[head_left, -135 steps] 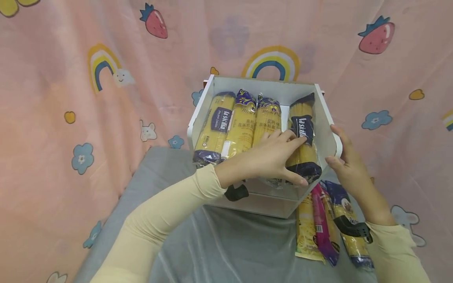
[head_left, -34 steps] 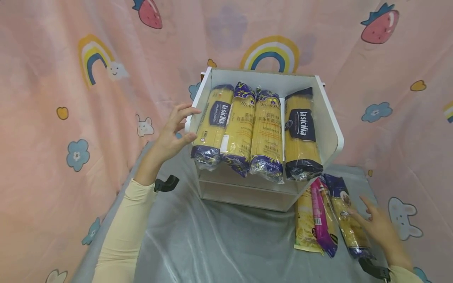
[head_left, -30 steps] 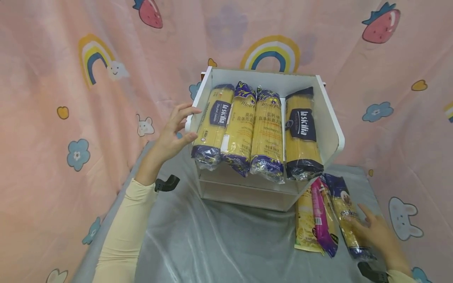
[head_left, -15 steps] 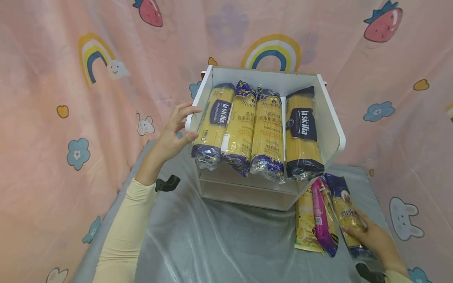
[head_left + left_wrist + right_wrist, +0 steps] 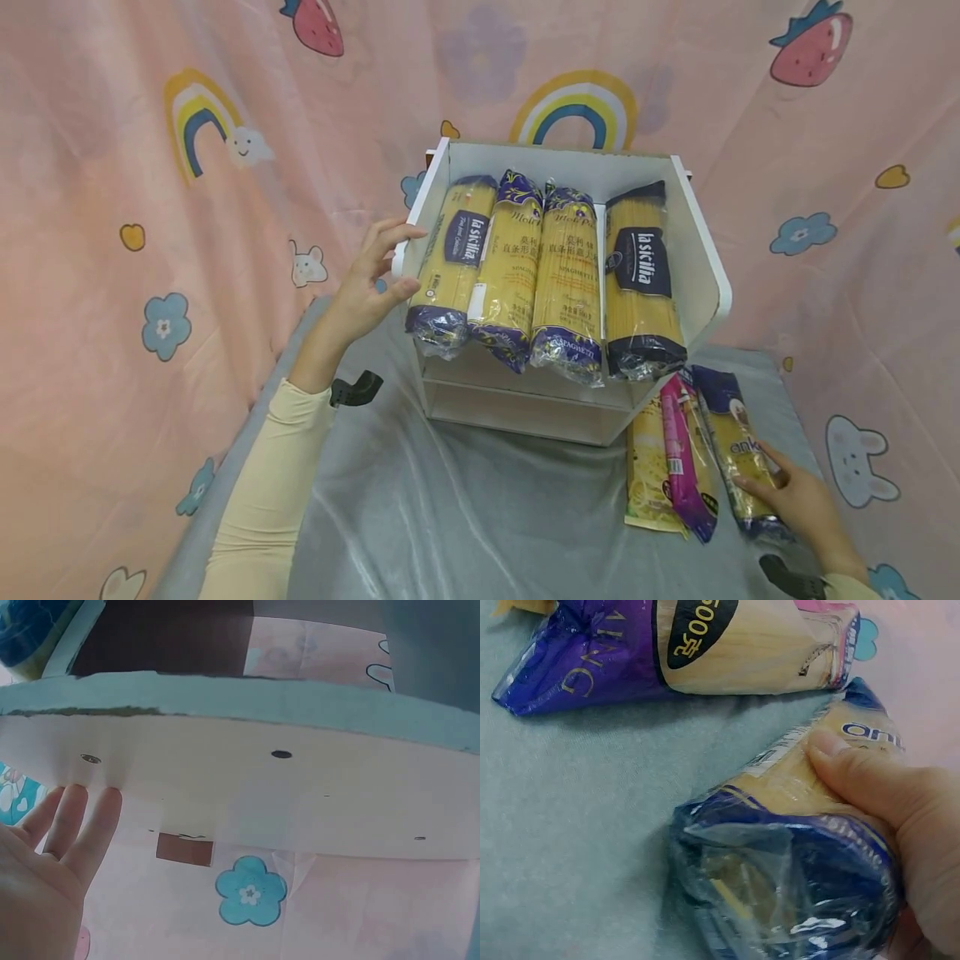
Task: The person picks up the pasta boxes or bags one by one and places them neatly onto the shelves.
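Blue-ended pasta packet (image 5: 738, 442), grasped in the right hand (image 5: 806, 508); left of that hand, a wedge of grey counter (image 5: 592, 817) opens toward the pink packet (image 5: 678, 462). Left hand (image 5: 356, 296), fingers extended, touches the side edge of the white rack (image 5: 701, 292).

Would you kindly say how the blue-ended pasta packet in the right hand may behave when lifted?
The packet would probably feel fairly stiff, judging by its straight, filled body. Its crinkled end wrap may flop; its glossy surface might slip.

Head camera views the rack (image 5: 699, 283) from above, left wrist up close.
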The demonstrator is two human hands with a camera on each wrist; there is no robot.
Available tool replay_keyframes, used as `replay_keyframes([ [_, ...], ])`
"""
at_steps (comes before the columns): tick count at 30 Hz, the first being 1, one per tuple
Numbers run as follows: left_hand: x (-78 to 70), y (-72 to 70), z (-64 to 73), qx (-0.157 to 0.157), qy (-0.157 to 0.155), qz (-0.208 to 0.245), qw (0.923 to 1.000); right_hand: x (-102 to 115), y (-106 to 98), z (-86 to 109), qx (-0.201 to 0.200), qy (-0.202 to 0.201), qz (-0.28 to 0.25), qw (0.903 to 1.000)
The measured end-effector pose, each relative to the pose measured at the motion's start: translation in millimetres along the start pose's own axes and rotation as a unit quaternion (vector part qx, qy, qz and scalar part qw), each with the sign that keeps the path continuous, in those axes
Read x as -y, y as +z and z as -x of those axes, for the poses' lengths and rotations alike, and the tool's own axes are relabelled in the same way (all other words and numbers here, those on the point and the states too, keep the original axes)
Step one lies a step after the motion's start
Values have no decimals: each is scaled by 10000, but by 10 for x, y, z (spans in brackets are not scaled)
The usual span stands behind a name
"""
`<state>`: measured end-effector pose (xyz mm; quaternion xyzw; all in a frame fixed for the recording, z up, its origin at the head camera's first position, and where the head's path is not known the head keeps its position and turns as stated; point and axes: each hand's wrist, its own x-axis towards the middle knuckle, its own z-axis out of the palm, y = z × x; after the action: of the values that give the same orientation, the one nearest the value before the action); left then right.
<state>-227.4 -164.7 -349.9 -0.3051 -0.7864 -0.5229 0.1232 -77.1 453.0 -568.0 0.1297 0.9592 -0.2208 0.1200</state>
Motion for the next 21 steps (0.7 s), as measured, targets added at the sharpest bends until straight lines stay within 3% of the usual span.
replay_keyframes([
  [8,14,2,21,12,-100,-142,9998,-23,117,29,-585,85,-611,9964],
  [12,19,4,27,20,-125,-132,9998,-24,138,55,-668,221,-919,9933],
  [17,16,3,12,26,-97,-77,9999,30,55,100,-661,325,-1119,9910],
  [21,6,-6,7,16,-104,-95,9999,128,-83,142,-835,123,-1115,9902],
])
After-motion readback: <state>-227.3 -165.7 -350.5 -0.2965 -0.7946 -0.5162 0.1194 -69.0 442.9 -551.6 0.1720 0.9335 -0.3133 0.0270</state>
